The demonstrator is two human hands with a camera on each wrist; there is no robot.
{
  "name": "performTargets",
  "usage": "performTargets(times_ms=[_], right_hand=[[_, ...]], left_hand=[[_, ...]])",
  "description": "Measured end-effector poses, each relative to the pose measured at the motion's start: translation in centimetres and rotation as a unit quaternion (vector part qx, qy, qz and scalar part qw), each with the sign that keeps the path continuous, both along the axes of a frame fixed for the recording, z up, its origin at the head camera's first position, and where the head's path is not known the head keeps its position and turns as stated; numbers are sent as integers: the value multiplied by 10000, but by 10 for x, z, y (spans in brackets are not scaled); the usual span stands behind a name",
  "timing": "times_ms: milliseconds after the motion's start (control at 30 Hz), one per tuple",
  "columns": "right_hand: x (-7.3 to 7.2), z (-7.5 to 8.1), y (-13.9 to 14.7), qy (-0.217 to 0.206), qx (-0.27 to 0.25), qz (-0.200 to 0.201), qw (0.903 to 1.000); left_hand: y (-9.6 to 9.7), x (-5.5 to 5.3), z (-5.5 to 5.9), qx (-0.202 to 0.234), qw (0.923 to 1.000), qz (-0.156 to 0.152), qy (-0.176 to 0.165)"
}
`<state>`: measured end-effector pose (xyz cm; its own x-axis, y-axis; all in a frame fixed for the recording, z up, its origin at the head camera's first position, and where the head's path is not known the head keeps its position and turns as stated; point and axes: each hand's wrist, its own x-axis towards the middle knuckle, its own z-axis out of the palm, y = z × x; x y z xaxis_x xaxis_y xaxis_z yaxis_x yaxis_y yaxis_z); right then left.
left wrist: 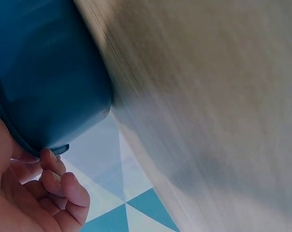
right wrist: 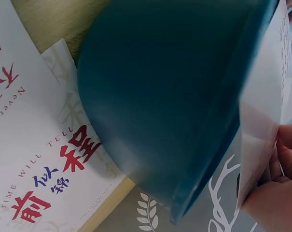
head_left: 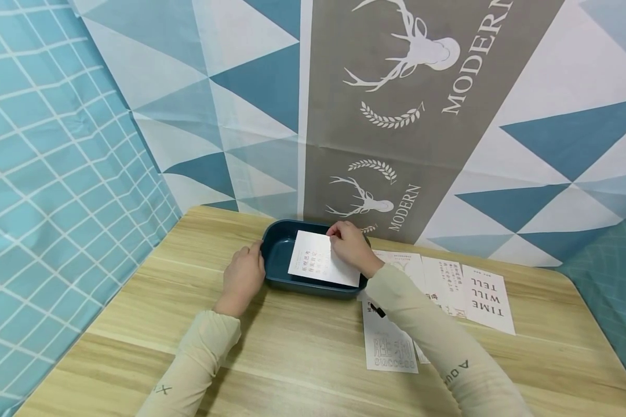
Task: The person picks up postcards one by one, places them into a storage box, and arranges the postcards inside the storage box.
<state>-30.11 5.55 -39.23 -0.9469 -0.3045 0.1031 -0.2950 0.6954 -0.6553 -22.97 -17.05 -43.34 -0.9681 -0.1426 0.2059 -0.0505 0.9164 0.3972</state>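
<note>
A dark blue rectangular basin (head_left: 280, 255) with rounded corners stands on the table near the wall. My left hand (head_left: 243, 277) grips its left end; in the left wrist view the fingers (left wrist: 53, 162) curl at the rim's small lip. Over the basin's opening my right hand (head_left: 353, 248) pinches a white printed card (head_left: 310, 258) by its far edge, thumb against fingers. The card slants across the basin and hides part of its inside. Seen from the right wrist, the card (right wrist: 261, 111) stands close along the basin's rim.
Right of the basin lie several white printed cards (head_left: 487, 298), some overlapping and partly under my right sleeve. A small black object (head_left: 378, 310) rests on a nearer card (head_left: 391, 347). Patterned cloth (head_left: 355, 145) backs the wooden table (head_left: 302, 359).
</note>
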Motion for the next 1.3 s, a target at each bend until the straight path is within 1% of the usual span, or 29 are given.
performTargets(times_ms=[167, 433, 633, 867, 1300], right_hand=[[1, -2, -1, 16, -82, -7, 10000], [0, -12, -3, 115, 135, 34, 9998], [1, -17, -5, -29, 140, 99, 9998], [0, -22, -5, -58, 232, 112, 9997], [-2, -33, -6, -170, 299, 329, 9989]], left_hand=[[0, 0, -1, -2, 10000, 13, -33], [-1, 0, -2, -13, 10000, -8, -27], [-1, 0, -1, 6, 10000, -16, -23], [0, 0, 1, 34, 10000, 11, -77], [0, -2, -3, 41, 10000, 56, -30]])
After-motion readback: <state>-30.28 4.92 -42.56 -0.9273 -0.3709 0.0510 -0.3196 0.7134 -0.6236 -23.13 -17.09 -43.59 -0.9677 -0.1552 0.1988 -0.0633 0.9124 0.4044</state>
